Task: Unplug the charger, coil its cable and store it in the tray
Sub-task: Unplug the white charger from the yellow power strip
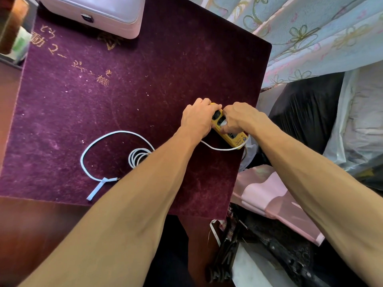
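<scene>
the yellow power strip (234,137) lies right of centre on the purple-clothed table (124,90), its long axis running from upper left to lower right. its upper end is held down by the curled fingers of the left hand (198,119). the white charger (222,122), seated mid-strip, is pinched by the right hand (240,118), the nearer one. the cable (116,132) is trailed to the lower left, partly coiled. a pull straight off the strip's face is judged necessary.
</scene>
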